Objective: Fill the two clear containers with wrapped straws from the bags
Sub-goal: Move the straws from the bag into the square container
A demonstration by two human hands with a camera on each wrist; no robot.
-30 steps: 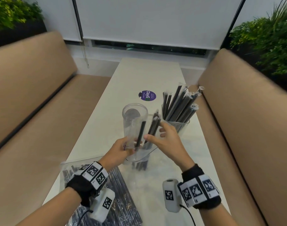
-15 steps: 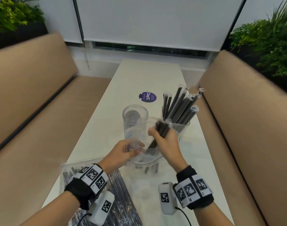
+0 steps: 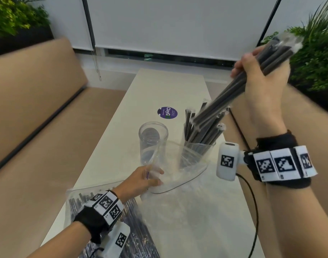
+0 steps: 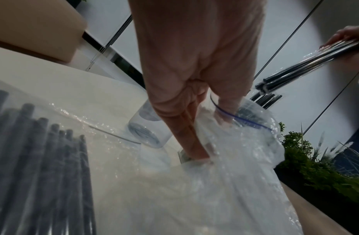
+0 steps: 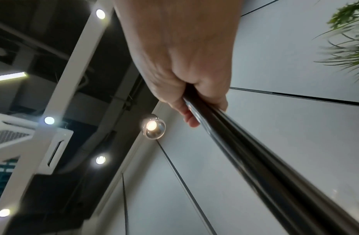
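Nearest, a bag of straws [image 3: 135,237] lies flat on the worktop [image 3: 165,86]. The rim of an opened clear bag [image 3: 180,175] is pinched by the left hand [image 3: 140,180]. Behind it stand an empty container [image 3: 153,141] and a straw-filled container [image 3: 198,151]. Above, a straw bundle [image 3: 239,88] is clasped in the right hand [image 3: 260,79], its grip closed round it.

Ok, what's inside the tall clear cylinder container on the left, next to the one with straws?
The tall clear cylinder container holds no straws; only a dark round patch shows at its bottom. Its lower front is covered by the clear plastic bag that the left hand holds.
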